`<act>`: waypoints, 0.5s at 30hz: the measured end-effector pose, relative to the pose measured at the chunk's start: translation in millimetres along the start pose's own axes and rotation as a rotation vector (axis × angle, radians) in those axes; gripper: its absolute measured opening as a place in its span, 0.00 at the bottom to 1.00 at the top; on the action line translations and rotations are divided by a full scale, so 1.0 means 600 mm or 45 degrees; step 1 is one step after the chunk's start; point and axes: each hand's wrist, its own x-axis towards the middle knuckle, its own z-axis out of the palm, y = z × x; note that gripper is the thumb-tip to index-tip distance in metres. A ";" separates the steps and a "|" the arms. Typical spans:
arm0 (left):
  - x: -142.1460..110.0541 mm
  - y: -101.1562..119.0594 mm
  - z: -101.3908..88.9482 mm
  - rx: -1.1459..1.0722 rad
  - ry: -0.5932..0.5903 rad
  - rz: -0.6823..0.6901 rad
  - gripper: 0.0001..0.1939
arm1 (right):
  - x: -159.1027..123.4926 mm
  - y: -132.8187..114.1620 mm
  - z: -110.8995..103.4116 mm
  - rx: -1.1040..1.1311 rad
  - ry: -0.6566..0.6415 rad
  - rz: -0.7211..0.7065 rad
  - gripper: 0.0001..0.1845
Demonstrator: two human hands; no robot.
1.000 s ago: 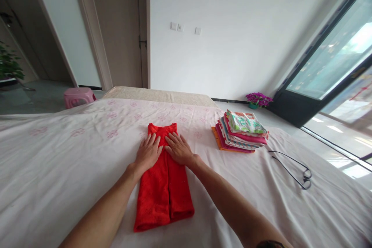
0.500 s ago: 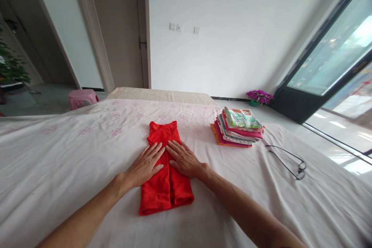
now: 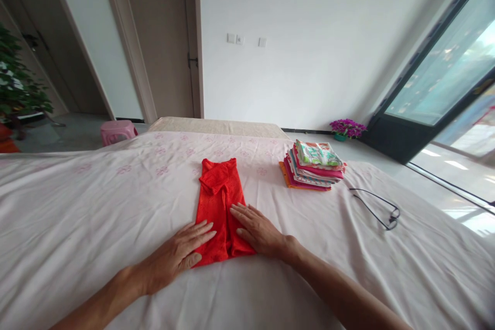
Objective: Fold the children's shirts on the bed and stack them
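Observation:
A red garment [image 3: 218, 196], folded into a long narrow shape, lies on the pale sheet in front of me. Its sleeves or flaps are crossed over near the far end, and a dark slit runs down its middle. On its lower left edge rests my left hand [image 3: 180, 250], fingers stretched out and fingertips on the cloth. My right hand [image 3: 259, 229] lies flat over the lower right side, fingers extended. Neither hand grips the cloth.
To the right stands a stack of folded clothes [image 3: 313, 167], a printed piece on top. Eyeglasses [image 3: 386, 211] lie beyond it on the sheet [image 3: 127, 211]. A pink stool [image 3: 118, 131] and purple flowers [image 3: 346, 128] stand on the floor past the far edge.
Both hands have slid from the garment's middle down toward its near end and moved farther apart. More of the upper part is uncovered. The view has shifted slightly.

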 end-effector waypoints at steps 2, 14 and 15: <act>-0.026 -0.004 -0.007 -0.024 0.079 -0.017 0.27 | -0.022 0.006 -0.011 0.056 0.093 0.022 0.27; -0.016 -0.012 0.005 0.142 0.210 0.237 0.18 | -0.048 0.012 -0.024 -0.058 -0.023 -0.220 0.20; -0.011 -0.010 0.006 0.139 0.230 0.239 0.17 | -0.045 0.012 -0.023 -0.079 -0.027 -0.237 0.20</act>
